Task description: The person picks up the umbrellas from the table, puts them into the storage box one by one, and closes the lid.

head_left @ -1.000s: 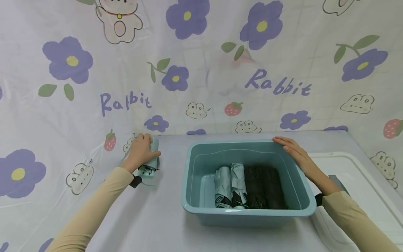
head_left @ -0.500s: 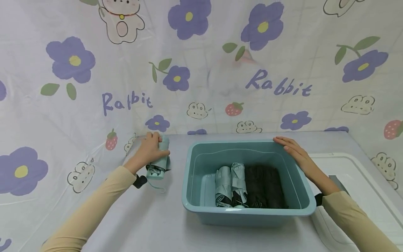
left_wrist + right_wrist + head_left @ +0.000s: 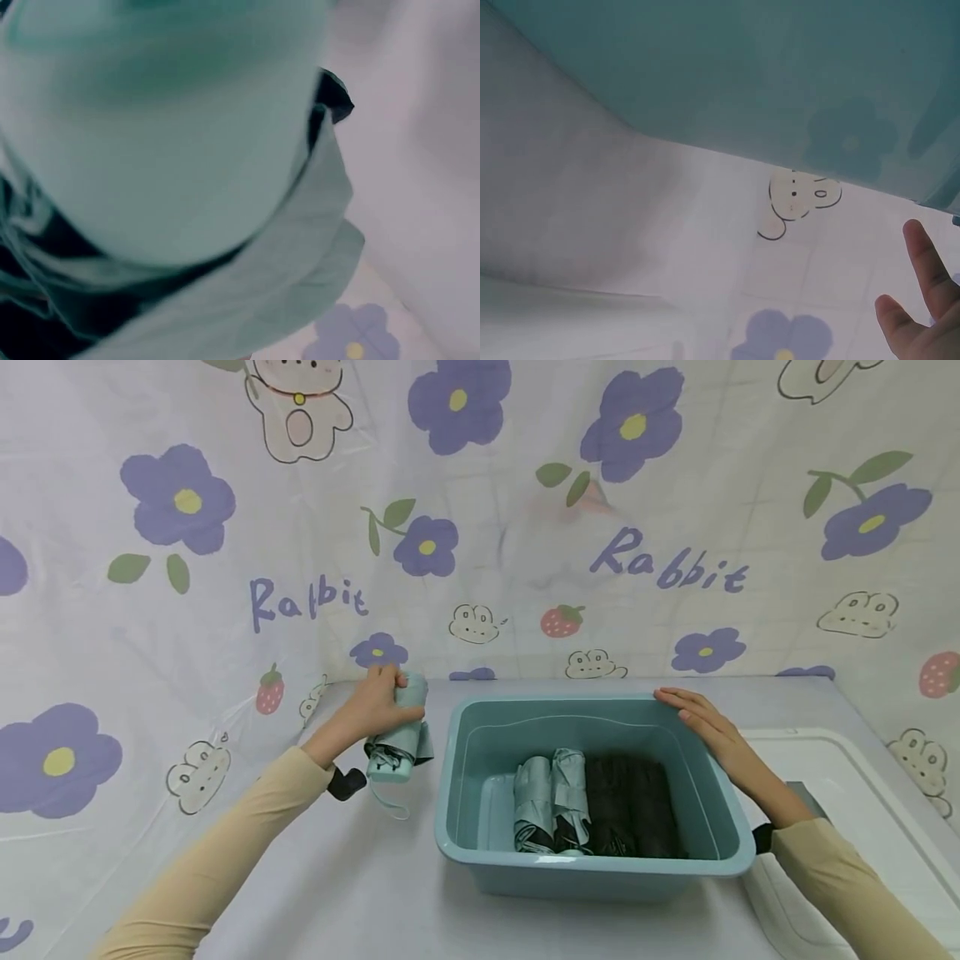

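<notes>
Umbrella first: the folded mint-green fabric umbrella (image 3: 397,731) is lifted just off the table, gripped around its upper half by the left hand (image 3: 373,708), fingers wrapped round it. It sits just left of the rectangular teal plastic bin (image 3: 480,852), near the back-left corner, not touching the rim afaict. Its handle end points toward the camera w/ a thin wrist loop dangling below. The left wrist view is basically all blurry mint fabric (image 3: 187,150) filling the frame, w/ dark inner folds at the bottom left.

Right hand (image 3: 708,731) lies flat on the bin's back-right rim, fingers straight and together, holding nothing. In the right wrist view only two fingertips (image 3: 922,247) show, next to the teal wall (image 3: 742,67) of the bin.

Inside the bin: two more folded mint umbrellas (image 3: 551,797) side by side in the middle, and a pile of folded black umbrellas (image 3: 630,806) touching them on the right. Left part of the bin floor is bare.

White plastic lid (image 3: 847,793) lies on the table right of the bin, partly under the right forearm. Flower-and-rabbit print cloth (image 3: 480,527) covers the wall behind.
</notes>
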